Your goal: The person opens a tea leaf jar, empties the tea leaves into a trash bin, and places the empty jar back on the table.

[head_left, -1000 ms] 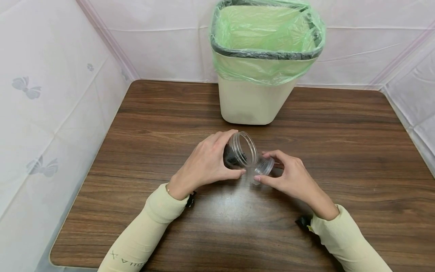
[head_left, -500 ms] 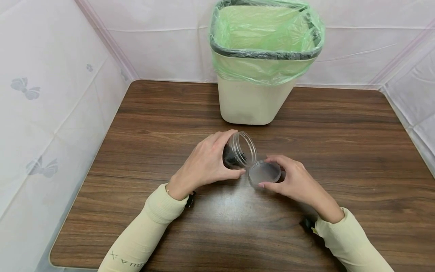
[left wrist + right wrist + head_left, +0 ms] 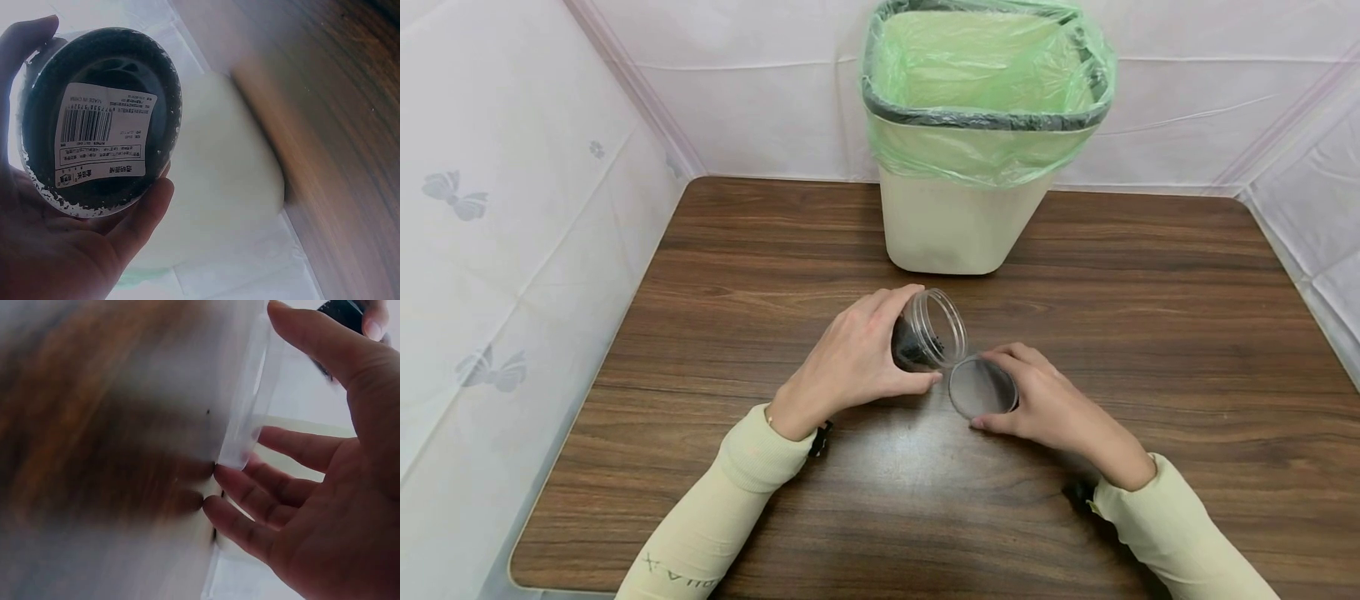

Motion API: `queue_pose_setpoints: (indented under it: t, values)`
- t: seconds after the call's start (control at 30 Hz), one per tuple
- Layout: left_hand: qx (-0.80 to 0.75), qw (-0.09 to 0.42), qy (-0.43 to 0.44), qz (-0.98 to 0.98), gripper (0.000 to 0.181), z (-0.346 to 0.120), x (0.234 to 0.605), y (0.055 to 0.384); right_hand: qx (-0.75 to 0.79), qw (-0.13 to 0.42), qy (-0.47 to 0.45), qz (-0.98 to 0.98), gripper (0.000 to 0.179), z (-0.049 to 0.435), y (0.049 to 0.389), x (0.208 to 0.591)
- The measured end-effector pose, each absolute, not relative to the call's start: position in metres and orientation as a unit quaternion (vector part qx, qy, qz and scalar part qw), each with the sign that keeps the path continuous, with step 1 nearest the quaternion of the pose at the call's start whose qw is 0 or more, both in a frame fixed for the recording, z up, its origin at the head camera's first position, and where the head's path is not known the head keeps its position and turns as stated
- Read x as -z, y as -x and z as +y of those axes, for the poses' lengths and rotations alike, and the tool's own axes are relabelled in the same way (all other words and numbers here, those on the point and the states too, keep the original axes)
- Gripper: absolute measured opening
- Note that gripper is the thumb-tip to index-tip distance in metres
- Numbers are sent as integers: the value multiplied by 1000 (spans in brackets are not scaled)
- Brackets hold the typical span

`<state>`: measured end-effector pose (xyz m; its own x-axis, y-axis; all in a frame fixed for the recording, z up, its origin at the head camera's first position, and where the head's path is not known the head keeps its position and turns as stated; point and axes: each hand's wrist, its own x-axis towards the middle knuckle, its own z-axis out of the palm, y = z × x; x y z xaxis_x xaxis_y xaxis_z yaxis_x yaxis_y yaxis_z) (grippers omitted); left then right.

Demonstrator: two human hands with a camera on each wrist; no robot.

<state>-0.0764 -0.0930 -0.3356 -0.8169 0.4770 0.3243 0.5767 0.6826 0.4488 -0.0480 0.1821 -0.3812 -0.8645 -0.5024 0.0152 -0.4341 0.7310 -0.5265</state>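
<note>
Mid-worktop (image 3: 760,300): left hand (image 3: 857,354) curled round jar (image 3: 916,340), tipped toward right edge. Right hand (image 3: 1045,398), thumb and fingers part-spread, pinches lid (image 3: 982,387) by its rim, just beside jar. Bin (image 3: 958,225) near back edge.

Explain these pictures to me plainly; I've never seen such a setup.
No machine here: the left grip and right grip are a person's bare hands. The wide view comes from a camera on the head, looking down; the two smaller views come from cameras on each wrist. A bin lined with a green bag stands on the brown table. The left grip holds a clear jar, tilted, with dark contents; its wrist view shows the label on the base. The right grip holds a clear round lid.
</note>
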Motion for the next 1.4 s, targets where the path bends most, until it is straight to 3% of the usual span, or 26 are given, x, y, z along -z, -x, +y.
queue_pose_setpoints:
  t: [0.6, 0.97, 1.4]
  values:
    - [274, 100, 295, -910, 93, -93, 335, 78, 234, 64, 266, 933, 87, 178, 50, 380]
    - [272, 98, 293, -911, 94, -93, 334, 79, 257, 59, 238, 935, 77, 178, 52, 376]
    - [272, 99, 291, -912, 93, -92, 332, 80, 286, 5, 245, 926, 64, 179, 57, 372]
